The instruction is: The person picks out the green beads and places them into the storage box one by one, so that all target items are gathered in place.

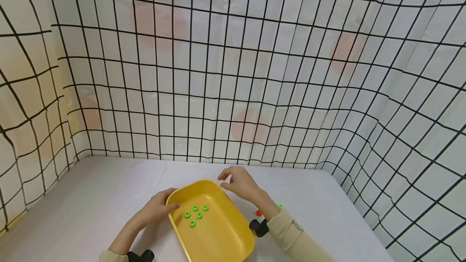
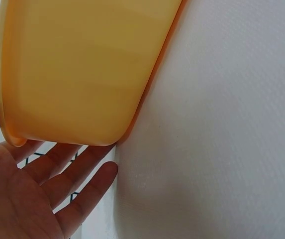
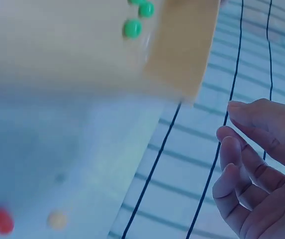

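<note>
A yellow plastic tray (image 1: pixel 218 235) sits on the white surface with several small green ring beads (image 1: pixel 199 215) in its far left part. My left hand (image 1: pixel 157 208) holds the tray's far left corner, thumb over the rim, and in the left wrist view the fingers (image 2: pixel 77 172) spread along its outer wall. Just beyond the tray's far right corner, my right hand (image 1: pixel 240 182) is raised with bent fingers. In the right wrist view its thumb (image 3: pixel 256 110) and fingertips stand apart with nothing between them.
By the right forearm lie a red bead (image 1: pixel 259 213) and another green bead (image 1: pixel 280 206). A pale bead (image 3: pixel 57 219) shows beside the red one in the right wrist view. White walls with black grid netting (image 1: pixel 218 92) enclose the table's back and sides.
</note>
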A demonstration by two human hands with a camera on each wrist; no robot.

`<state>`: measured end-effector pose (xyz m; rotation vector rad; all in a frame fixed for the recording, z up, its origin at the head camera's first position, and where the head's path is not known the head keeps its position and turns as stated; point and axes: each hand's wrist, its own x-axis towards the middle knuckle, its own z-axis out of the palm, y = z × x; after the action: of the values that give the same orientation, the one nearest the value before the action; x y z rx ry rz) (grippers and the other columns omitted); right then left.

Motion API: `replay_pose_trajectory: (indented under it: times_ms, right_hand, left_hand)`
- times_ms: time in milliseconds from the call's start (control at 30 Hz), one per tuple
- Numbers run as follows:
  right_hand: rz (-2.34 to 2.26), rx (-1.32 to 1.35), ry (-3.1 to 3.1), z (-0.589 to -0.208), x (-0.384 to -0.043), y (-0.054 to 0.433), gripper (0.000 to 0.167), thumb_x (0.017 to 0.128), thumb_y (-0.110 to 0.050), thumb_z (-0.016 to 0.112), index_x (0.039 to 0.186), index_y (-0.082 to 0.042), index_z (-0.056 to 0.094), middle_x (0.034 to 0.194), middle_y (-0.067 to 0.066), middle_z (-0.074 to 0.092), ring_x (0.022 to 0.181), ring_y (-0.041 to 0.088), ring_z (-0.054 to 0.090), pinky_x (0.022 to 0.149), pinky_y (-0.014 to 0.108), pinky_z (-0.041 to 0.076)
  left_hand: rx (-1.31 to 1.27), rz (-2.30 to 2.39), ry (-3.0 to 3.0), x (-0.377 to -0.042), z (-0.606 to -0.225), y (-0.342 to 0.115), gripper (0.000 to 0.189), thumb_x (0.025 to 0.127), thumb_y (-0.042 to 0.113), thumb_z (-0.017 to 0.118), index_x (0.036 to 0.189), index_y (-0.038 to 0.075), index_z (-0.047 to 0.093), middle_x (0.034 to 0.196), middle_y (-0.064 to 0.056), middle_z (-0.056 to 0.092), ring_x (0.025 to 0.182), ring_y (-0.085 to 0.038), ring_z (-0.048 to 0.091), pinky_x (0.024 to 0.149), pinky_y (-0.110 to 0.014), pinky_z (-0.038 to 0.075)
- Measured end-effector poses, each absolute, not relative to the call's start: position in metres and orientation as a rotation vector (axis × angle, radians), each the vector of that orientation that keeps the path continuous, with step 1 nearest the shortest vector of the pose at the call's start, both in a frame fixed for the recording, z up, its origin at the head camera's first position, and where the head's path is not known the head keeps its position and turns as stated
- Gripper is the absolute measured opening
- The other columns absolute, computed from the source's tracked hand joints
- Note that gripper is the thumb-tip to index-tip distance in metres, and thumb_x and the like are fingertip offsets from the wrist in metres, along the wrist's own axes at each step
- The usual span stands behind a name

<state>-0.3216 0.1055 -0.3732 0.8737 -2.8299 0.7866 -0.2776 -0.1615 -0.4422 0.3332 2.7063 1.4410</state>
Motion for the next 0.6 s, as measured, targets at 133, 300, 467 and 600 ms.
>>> replay_pose_trajectory:
  times_ms: [133, 300, 467, 600]
  right_hand:
    - [0.809, 0.783, -2.827, -0.373, -0.327, 0.128, 0.01, 0.083, -0.012, 0.069, 0.093, -0.014, 0.071, 0.094, 0.005, 0.069, 0.071, 0.01, 0.052, 0.063, 0.02, 0.045]
    - [0.81, 0.669, -2.824, -0.379, -0.332, 0.156, 0.008, 0.082, -0.01, 0.07, 0.089, -0.014, 0.07, 0.09, 0.002, 0.069, 0.074, 0.012, 0.054, 0.065, 0.021, 0.045]
    - [0.807, 0.558, -2.826, -0.388, -0.333, 0.182, 0.008, 0.081, -0.01, 0.071, 0.089, -0.013, 0.07, 0.087, 0.0, 0.068, 0.072, 0.01, 0.053, 0.065, 0.022, 0.046]
    - [0.808, 0.465, -2.836, -0.396, -0.332, 0.203, 0.01, 0.08, -0.009, 0.071, 0.09, -0.012, 0.071, 0.086, 0.0, 0.067, 0.071, 0.01, 0.052, 0.064, 0.021, 0.045]
  left_hand:
    - [0.32, 1.442, 2.707, -0.278, -0.444, -0.162, 0.042, 0.085, 0.013, 0.065, 0.124, 0.0, 0.056, 0.116, -0.013, 0.064, 0.099, -0.019, 0.058, 0.093, -0.047, 0.046]
    - [0.31, 1.446, 2.701, -0.279, -0.443, -0.162, 0.043, 0.085, 0.014, 0.065, 0.124, 0.0, 0.056, 0.117, -0.013, 0.064, 0.099, -0.019, 0.058, 0.093, -0.047, 0.046]
    - [0.294, 1.453, 2.706, -0.28, -0.444, -0.161, 0.043, 0.084, 0.014, 0.066, 0.124, -0.001, 0.056, 0.117, -0.013, 0.064, 0.101, -0.021, 0.058, 0.094, -0.048, 0.046]
    - [0.31, 1.455, 2.7, -0.28, -0.445, -0.161, 0.044, 0.084, 0.015, 0.066, 0.124, -0.001, 0.055, 0.117, -0.013, 0.064, 0.101, -0.021, 0.058, 0.094, -0.048, 0.046]
